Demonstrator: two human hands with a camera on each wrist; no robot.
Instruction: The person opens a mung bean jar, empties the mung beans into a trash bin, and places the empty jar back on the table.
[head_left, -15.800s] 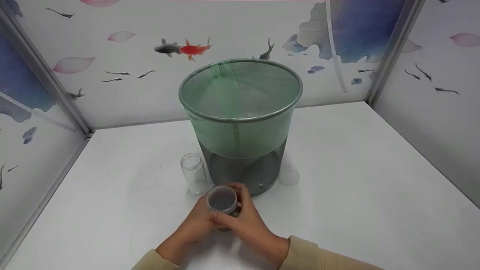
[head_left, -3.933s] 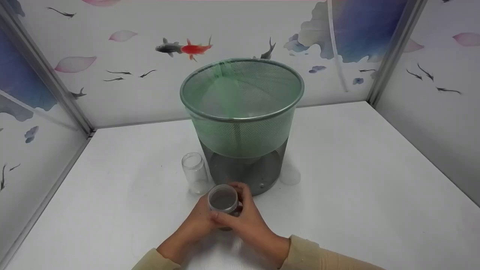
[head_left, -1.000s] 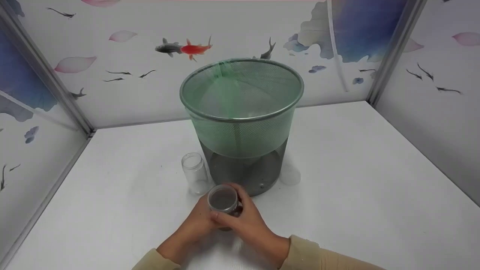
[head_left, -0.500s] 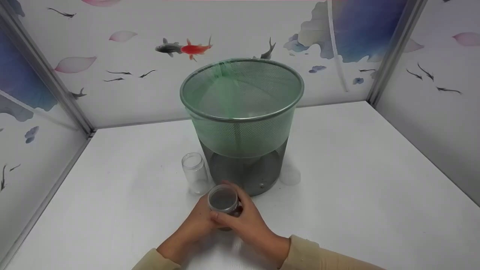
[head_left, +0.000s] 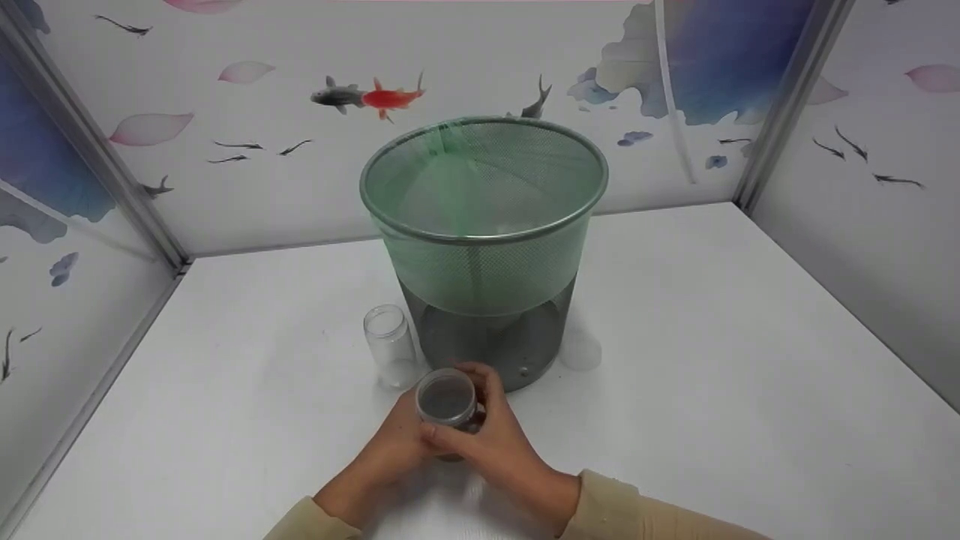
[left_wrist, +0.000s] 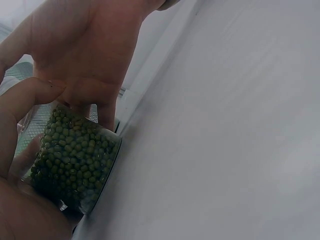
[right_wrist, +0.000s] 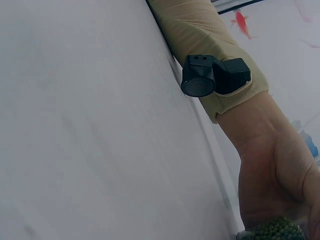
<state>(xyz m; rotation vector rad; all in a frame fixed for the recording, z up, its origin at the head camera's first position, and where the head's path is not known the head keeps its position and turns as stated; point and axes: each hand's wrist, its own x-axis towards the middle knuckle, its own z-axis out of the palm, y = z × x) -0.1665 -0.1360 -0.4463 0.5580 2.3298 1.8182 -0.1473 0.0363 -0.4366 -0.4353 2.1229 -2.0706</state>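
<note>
In front of the bin, both hands hold a clear jar [head_left: 447, 399] upright at the table. Through its side in the left wrist view, green mung beans [left_wrist: 75, 155] show. My left hand [head_left: 397, 433] wraps its left side. My right hand [head_left: 501, 442] grips the right side, thumb across the front and fingers round behind. The beans also appear at the bottom edge of the right wrist view, beside a palm. Just behind the left hand stands a second clear jar [head_left: 390, 349], without visible contents.
A grey mesh bin [head_left: 487, 349] with a green liner [head_left: 487, 274] over its rim stands close behind the hands. A faint clear disc [head_left: 580, 351] lies right of it on the white table [head_left: 735, 360]. Printed panels [head_left: 285, 180] enclose the back and sides.
The right hand's fingers behind the jar have shifted slightly, showing more curled at its far right side now. The held jar, the second jar and the bin stay in place.
</note>
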